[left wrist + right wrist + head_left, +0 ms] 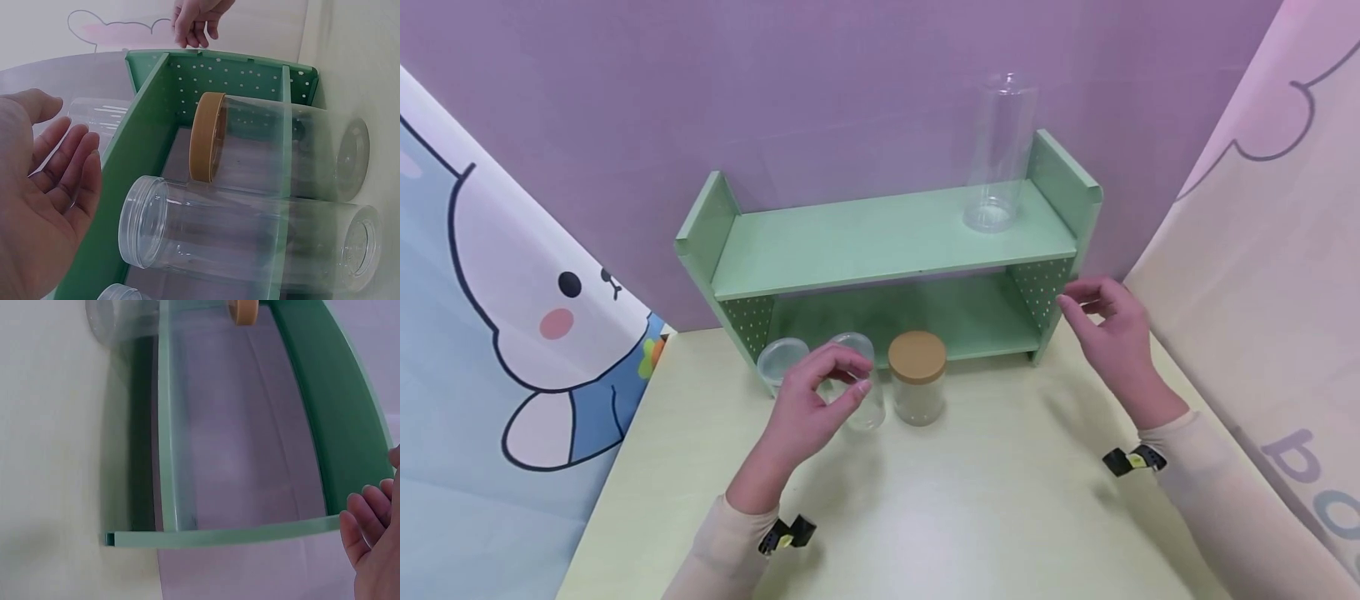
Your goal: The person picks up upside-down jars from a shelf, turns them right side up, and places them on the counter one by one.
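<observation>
My left hand [811, 406] hovers in front of the middle clear jar [870, 400], its fingers loosely bent and holding nothing. In the left wrist view a gap shows between those fingers and the jar's clear screw lid [142, 222]. A jar with a tan lid [917, 357] stands just right of it, and another clear-lidded jar [783, 360] is on the left, partly hidden. My right hand [1112, 333] hangs in the air beside the right end of the green shelf [880, 242], fingers relaxed, nothing in it. On the shelf's upper board stands a tall clear jar [1000, 158].
The two-tier shelf has dotted side panels [1041, 292] and stands at the back of the pale table [940, 508] against a purple backdrop [850, 92]. Printed cloths hang left [580, 375] and right [1262, 275]. Each wrist wears a black strap.
</observation>
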Action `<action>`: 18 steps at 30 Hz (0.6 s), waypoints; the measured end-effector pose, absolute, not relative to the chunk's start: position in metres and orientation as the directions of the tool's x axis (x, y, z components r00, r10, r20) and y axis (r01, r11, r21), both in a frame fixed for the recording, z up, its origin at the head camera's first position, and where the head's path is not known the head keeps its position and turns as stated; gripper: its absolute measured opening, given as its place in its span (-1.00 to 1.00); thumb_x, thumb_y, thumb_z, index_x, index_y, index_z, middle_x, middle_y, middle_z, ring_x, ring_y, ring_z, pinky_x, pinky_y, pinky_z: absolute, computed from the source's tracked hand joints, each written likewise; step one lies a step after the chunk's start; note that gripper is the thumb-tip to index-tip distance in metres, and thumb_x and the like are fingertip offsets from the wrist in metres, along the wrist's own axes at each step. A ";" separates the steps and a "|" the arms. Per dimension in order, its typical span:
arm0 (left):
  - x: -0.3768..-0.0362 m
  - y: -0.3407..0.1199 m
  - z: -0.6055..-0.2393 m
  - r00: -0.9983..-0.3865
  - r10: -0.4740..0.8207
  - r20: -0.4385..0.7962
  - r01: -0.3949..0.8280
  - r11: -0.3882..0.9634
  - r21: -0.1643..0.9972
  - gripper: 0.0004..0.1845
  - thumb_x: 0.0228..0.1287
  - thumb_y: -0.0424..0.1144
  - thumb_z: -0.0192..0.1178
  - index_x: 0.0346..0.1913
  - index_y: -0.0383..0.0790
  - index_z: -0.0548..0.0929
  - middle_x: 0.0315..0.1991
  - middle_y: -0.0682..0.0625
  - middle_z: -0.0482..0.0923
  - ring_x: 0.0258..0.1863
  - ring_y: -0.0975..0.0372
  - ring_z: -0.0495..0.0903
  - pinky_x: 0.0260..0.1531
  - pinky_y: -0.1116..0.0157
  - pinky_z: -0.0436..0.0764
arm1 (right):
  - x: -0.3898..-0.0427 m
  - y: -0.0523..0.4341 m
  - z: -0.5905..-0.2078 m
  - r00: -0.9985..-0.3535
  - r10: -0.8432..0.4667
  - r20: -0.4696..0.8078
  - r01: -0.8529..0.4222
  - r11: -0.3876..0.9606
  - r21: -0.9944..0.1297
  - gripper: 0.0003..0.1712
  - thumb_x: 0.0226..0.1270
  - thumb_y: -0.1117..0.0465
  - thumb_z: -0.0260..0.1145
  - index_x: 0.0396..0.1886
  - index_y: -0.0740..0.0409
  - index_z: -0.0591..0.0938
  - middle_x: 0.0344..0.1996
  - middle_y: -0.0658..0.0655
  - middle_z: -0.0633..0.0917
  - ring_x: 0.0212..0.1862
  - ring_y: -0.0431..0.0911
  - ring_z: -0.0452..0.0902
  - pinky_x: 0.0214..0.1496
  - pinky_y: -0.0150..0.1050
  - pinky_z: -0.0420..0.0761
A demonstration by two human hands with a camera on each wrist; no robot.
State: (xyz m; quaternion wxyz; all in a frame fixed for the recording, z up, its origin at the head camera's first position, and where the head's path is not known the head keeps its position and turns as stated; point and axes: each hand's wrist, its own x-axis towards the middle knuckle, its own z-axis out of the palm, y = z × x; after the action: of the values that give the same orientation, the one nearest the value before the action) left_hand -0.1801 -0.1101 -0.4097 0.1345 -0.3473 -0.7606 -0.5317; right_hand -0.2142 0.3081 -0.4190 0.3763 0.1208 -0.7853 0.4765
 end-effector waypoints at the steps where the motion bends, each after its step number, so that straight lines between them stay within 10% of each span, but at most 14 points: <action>1: -0.180 -0.110 -0.410 -0.721 0.386 0.575 0.673 0.192 0.715 -0.81 0.43 -0.49 0.43 0.02 -0.26 0.78 -0.05 -0.02 0.78 -0.08 0.11 0.75 0.00 0.23 0.77 | -0.214 0.309 -0.418 -0.689 0.182 0.702 -0.543 0.512 -0.665 -0.85 0.40 0.61 0.41 -0.07 0.56 0.70 -0.19 -0.12 0.75 -0.13 -0.45 0.63 -0.05 -0.55 0.60; 4: -0.181 -0.109 -0.410 -0.718 0.387 0.579 0.676 0.186 0.713 -0.82 0.42 -0.50 0.43 0.01 -0.31 0.78 -0.06 -0.03 0.77 -0.09 0.11 0.74 -0.01 0.23 0.77 | -0.218 0.314 -0.419 -0.686 0.217 0.694 -0.518 0.525 -0.676 -0.84 0.40 0.60 0.43 -0.06 0.55 0.70 -0.19 -0.18 0.72 -0.16 -0.45 0.63 -0.06 -0.54 0.61; 11: -0.182 -0.108 -0.411 -0.716 0.388 0.581 0.678 0.184 0.712 -0.81 0.43 -0.50 0.42 0.00 -0.23 0.79 -0.08 0.00 0.77 -0.10 0.12 0.74 -0.02 0.23 0.77 | -0.217 0.309 -0.405 -0.679 0.264 0.685 -0.500 0.516 -0.695 -0.75 0.41 0.58 0.41 0.01 0.63 0.60 -0.10 0.45 0.67 -0.11 -0.27 0.63 -0.04 -0.53 0.59; 18: -0.183 -0.108 -0.413 -0.713 0.386 0.586 0.681 0.180 0.710 -0.82 0.42 -0.50 0.42 -0.01 -0.24 0.79 -0.09 -0.01 0.78 -0.10 0.13 0.73 -0.03 0.23 0.76 | -0.223 0.308 -0.400 -0.710 0.279 0.647 -0.469 0.497 -0.730 -0.63 0.44 0.55 0.41 0.19 0.56 0.62 0.02 0.45 0.70 -0.02 -0.20 0.66 0.05 -0.52 0.63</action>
State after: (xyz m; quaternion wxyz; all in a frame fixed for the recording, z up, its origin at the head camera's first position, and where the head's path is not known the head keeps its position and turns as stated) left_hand -0.1827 -0.1077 -0.4131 0.1379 -0.3532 -0.7555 -0.5343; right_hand -0.2233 0.3077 -0.4001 0.3757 0.0612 -0.7793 0.4978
